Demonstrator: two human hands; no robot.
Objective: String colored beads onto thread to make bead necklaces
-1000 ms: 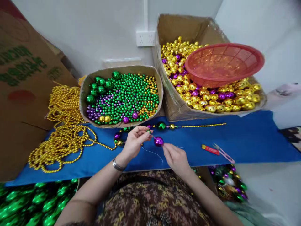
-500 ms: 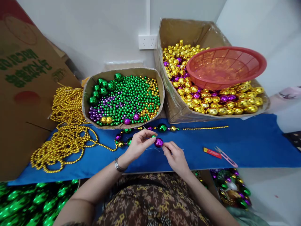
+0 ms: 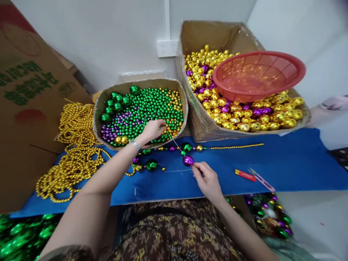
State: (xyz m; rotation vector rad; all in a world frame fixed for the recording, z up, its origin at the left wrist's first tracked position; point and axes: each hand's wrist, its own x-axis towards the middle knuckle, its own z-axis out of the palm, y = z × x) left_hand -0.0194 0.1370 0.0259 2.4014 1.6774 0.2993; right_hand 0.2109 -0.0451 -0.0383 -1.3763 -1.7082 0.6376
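Note:
My right hand [image 3: 207,180] is closed in a pinch at the lower end of a large purple bead [image 3: 188,160], gripping the thin needle [image 3: 177,145] that runs through it. A small green bead [image 3: 183,153] sits above it on the same needle, whose tip points up and left. Into the carton of small beads [image 3: 95,119] reaches my left hand [image 3: 154,129], fingers curled down over the gold beads [image 3: 172,127]; whatever they pinch is hidden. From near my right fingers a thin thread [image 3: 174,171] trails left to a tiny gold bead [image 3: 163,169].
Behind on the right stands a larger carton [image 3: 187,90] of gold and purple beads with a red basket [image 3: 258,76] on top. Gold bead strands [image 3: 73,145] pile up at left. Scissors [image 3: 262,180] and a red-yellow packet [image 3: 244,175] lie on the blue cloth [image 3: 299,163].
My left hand has let go of the beads by the needle and moved up and left into the carton. My right hand still holds the needle, slightly further right.

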